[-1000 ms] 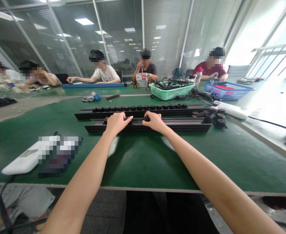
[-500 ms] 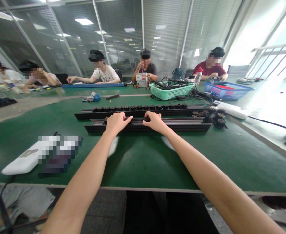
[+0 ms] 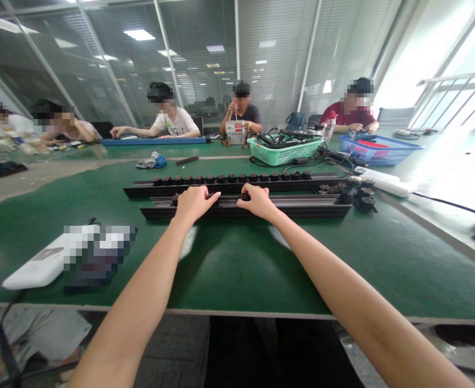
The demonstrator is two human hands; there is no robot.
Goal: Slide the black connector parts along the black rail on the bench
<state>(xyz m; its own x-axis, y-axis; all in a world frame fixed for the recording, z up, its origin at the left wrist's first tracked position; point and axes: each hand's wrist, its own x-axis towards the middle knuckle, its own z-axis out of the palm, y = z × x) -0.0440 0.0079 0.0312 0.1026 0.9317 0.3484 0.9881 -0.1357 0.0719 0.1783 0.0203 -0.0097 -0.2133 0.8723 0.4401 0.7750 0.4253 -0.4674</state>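
My left hand [image 3: 194, 205] rests on the near long black rail [image 3: 297, 212], its fingers curled round a small black part [image 3: 213, 198] in the channel; the fingers partly hide it. A short gap to the right, my right hand [image 3: 258, 201] pinches another small black round part [image 3: 245, 197] between thumb and fingers at the same rail. One more dark part [image 3: 175, 199] shows just left of my left hand. Behind lies a second black rail [image 3: 140, 191], carrying a row of several similar parts [image 3: 232, 178].
Loose black parts [image 3: 364, 202] lie in a cluster by the rails' right end. Farther back are a green basket [image 3: 286, 156] of cables and a blue basket [image 3: 399, 154]. A white device [image 3: 35, 272] is at the near left. Several people sit across the green table [image 3: 237, 269].
Both my hands stay nearly where they were, on the near rail. Across the table, the person in the red shirt has shifted head and hands slightly.
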